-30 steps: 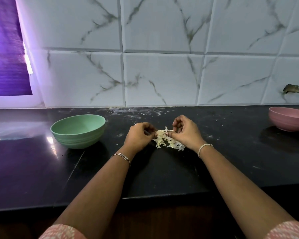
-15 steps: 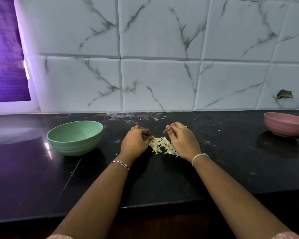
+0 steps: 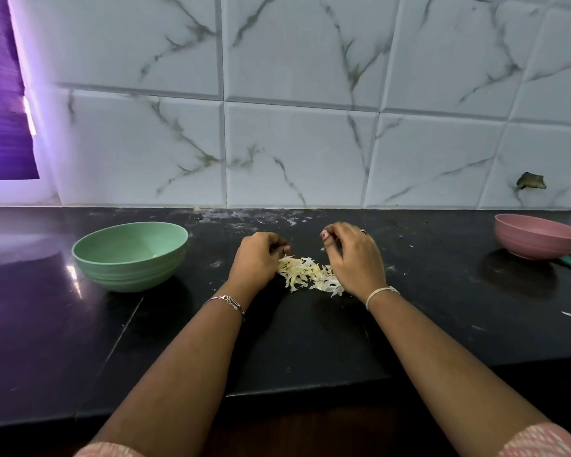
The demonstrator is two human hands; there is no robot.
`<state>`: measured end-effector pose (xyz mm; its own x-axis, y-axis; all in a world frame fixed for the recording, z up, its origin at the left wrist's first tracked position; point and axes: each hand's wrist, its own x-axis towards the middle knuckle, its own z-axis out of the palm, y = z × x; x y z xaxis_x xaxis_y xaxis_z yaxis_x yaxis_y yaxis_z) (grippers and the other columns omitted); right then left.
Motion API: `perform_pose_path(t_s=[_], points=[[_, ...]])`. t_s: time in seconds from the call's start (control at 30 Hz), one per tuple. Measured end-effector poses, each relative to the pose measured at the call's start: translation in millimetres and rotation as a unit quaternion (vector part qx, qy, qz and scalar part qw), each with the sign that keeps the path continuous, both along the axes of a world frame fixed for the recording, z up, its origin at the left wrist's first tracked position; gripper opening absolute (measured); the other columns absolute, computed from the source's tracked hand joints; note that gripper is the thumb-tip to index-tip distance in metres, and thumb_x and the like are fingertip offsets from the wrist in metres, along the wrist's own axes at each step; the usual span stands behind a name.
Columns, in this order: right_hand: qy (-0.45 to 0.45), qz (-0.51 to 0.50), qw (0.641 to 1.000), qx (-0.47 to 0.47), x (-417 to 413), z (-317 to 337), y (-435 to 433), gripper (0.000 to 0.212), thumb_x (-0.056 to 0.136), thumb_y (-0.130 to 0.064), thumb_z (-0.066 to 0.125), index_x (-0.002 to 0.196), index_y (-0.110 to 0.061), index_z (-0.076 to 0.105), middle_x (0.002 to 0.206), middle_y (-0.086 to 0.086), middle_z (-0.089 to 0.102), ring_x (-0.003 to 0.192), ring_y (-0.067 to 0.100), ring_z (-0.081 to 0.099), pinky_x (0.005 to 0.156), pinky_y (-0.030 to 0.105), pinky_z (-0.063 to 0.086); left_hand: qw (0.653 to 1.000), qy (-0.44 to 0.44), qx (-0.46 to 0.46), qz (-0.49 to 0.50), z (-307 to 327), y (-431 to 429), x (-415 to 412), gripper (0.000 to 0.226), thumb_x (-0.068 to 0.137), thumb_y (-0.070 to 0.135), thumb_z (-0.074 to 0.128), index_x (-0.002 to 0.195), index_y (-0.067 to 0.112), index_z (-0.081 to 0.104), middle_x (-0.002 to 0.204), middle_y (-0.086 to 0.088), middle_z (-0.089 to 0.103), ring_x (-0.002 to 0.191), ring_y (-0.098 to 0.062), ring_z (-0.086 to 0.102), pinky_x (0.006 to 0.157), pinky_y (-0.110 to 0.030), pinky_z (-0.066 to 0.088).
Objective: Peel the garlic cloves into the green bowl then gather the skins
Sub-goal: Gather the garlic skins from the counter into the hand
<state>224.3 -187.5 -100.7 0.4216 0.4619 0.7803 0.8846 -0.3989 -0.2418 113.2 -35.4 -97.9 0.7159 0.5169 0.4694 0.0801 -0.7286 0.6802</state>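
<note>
both forearms reach in over the black counter, and between the hands sits the pile of skins. left hand curls in at its edge, right hand cups the other side, though whether either pinches a flake, i cannot tell. a quick sweep could scatter these light skins. farther left, the green bowl waits.

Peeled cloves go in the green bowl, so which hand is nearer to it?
Left. The left hand is just right of the green bowl; the right hand is farther right, beyond the skins.
</note>
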Motion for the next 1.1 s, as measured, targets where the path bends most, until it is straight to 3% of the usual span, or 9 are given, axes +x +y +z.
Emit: perform_pose_path(t_s=[0.1,0.27,0.4,0.5,0.57,0.7,0.8,0.9,1.1], points=[[0.010,0.007,1.000,0.002,5.1,-0.3,-1.3,0.043,0.101,-0.044,0.032,0.094,-0.015,0.063,0.089,-0.002,0.066,0.084,0.020,0.060,0.079,0.037,0.046,0.999,0.014,0.035,-0.010,2.1,-1.5,2.2,0.017,0.093,0.017,0.063,0.106,0.014,0.073,0.098,0.003,0.068,0.085,-0.008,0.061,0.084,-0.028,0.052],[0.044,0.027,0.998,0.029,8.1,2.1,-4.5,0.059,0.097,-0.053,0.017,0.088,-0.018,0.064,0.088,-0.005,0.067,0.084,0.014,0.061,0.082,0.034,0.046,1.000,-0.013,0.001,0.006,4.7,0.7,-0.5,0.017,0.074,0.013,0.083,0.076,0.022,0.069,0.073,0.010,0.069,0.071,-0.002,0.066,0.074,-0.025,0.058],[0.190,0.040,0.980,0.036,11.4,1.0,-1.9,0.069,0.097,-0.063,0.014,0.091,-0.019,0.067,0.095,-0.007,0.069,0.093,0.013,0.062,0.083,0.033,0.046,1.000,0.015,-0.010,0.003,-0.5,2.2,0.9,0.016,0.073,0.021,0.084,0.080,0.021,0.070,0.077,0.009,0.070,0.072,-0.001,0.065,0.069,-0.023,0.057],[0.382,0.054,0.922,0.024,23.0,3.0,2.1,0.083,0.085,-0.072,0.005,0.111,-0.022,0.066,0.117,-0.005,0.067,0.116,0.017,0.056,0.086,0.031,0.039,1.000,0.017,-0.010,0.024,-3.2,8.2,4.5,0.015,0.090,0.028,0.067,0.100,0.019,0.074,0.084,0.003,0.071,0.077,-0.008,0.064,0.080,-0.032,0.056],[0.461,0.044,0.886,-0.013,32.0,5.1,2.3,0.090,0.084,-0.074,0.000,0.131,-0.023,0.057,0.135,-0.003,0.059,0.134,0.020,0.042,0.106,0.041,0.029,0.999,0.015,-0.012,0.044,-3.9,9.7,4.9,0.037,0.100,0.040,0.047,0.101,0.013,0.071,0.088,-0.006,0.071,0.078,-0.015,0.061,0.081,-0.036,0.053],[0.473,0.011,0.870,-0.140,44.1,6.2,9.2,0.116,0.057,-0.097,-0.006,0.148,-0.037,0.036,0.154,-0.006,0.036,0.149,0.022,0.016,0.120,0.053,0.004,0.996,0.069,-0.043,0.037,-5.3,8.3,2.1,0.062,0.101,0.052,0.018,0.121,0.010,0.059,0.116,-0.011,0.064,0.109,-0.024,0.056,0.090,-0.034,0.041],[0.459,0.072,0.869,-0.170,40.7,8.1,11.9,0.091,0.082,-0.076,-0.008,0.147,-0.032,0.038,0.149,-0.011,0.043,0.149,0.017,0.013,0.118,0.048,-0.001,0.980,0.198,0.003,0.025,-10.2,11.8,6.1,0.069,0.100,0.055,0.006,0.151,0.015,0.027,0.154,-0.007,0.034,0.143,-0.029,0.029,0.118,-0.045,0.020],[0.476,0.151,0.852,-0.156,28.8,10.4,1.2,0.078,0.095,-0.058,-0.008,0.140,-0.030,0.049,0.132,-0.013,0.060,0.145,0.012,0.023,0.118,0.047,0.003,0.960,0.262,0.090,-0.040,-13.1,6.3,11.1,0.067,0.099,0.053,0.002,0.154,0.016,0.016,0.159,-0.003,0.021,0.148,-0.021,0.015,0.120,-0.041,0.007],[0.527,0.196,0.823,0.084,19.8,7.9,-18.0,0.080,0.098,-0.054,0.000,0.121,-0.015,0.066,0.112,-0.002,0.073,0.123,0.008,0.055,0.116,0.038,0.027,0.978,0.138,-0.087,-0.126,-9.2,-6.4,5.2,0.057,0.098,0.056,0.018,0.147,0.032,0.035,0.148,0.005,0.044,0.136,-0.012,0.040,0.112,-0.034,0.031]])
